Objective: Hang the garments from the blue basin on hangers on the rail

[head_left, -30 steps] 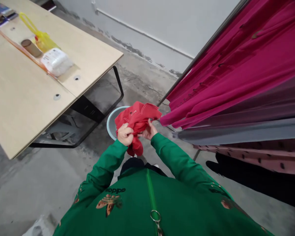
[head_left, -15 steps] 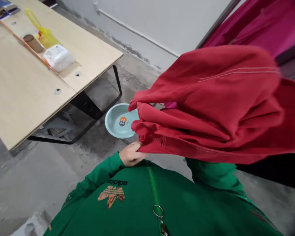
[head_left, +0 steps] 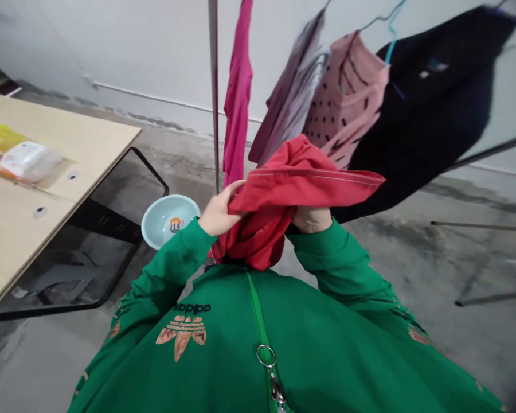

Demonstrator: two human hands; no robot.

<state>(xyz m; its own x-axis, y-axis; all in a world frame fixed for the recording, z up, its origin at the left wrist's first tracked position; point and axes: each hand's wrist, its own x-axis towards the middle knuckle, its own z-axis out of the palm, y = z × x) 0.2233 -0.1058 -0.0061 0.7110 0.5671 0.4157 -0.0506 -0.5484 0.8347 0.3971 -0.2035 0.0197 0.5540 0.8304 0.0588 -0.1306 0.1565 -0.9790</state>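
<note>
A red garment (head_left: 279,195) with pale stitching along its edge is bunched up in front of my chest. My left hand (head_left: 221,211) is closed on its left side, thumb on the near face of the cloth. On the other side my right hand (head_left: 312,219) grips it from below; a fold of the cloth covers those fingers. Part of the fabric hangs down between my two wrists, and one flap sticks out to the right. What kind of garment it is, the folds do not show.
Clothes hang on a rack ahead: a magenta piece (head_left: 237,103), a grey one (head_left: 294,86), a pink dotted top (head_left: 344,97) and a black garment (head_left: 434,103). A light blue basin (head_left: 148,223) stands on the floor, beside a wooden table (head_left: 98,137) at left.
The red garment, spread wide to the right before, is now gathered close between my hands. My right hand has come into sight. The view has turned right, showing more hanging clothes.
</note>
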